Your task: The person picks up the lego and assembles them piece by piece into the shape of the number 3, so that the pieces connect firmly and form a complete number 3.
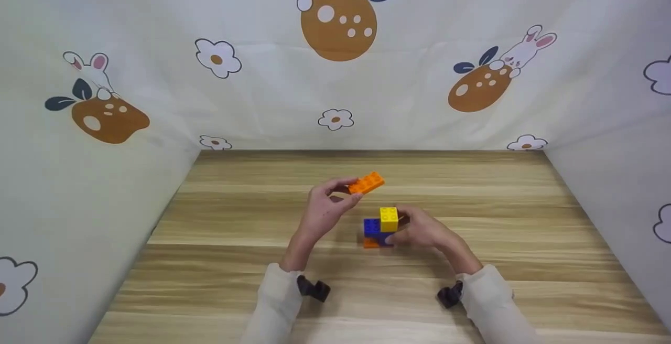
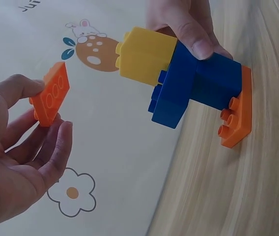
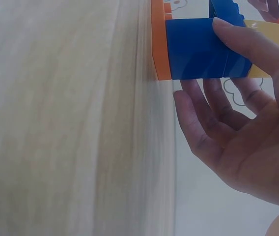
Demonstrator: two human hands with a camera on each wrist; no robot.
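A flat orange toy brick with studs is pinched between the thumb and fingers of my left hand, raised above the table. Just right of it and nearer to me stands a stack of toy bricks: a flat orange brick at the bottom, blue bricks above it, and a yellow brick on top at one side. My right hand grips the blue part of this stack from the right, its thumb on the blue side in the right wrist view. The two hands' bricks are apart.
The wood-grain table spreads around both hands. A pale cloth printed with rabbits, fruit and flowers walls it in at the back and sides. Black wrist mounts sit at both sleeve cuffs.
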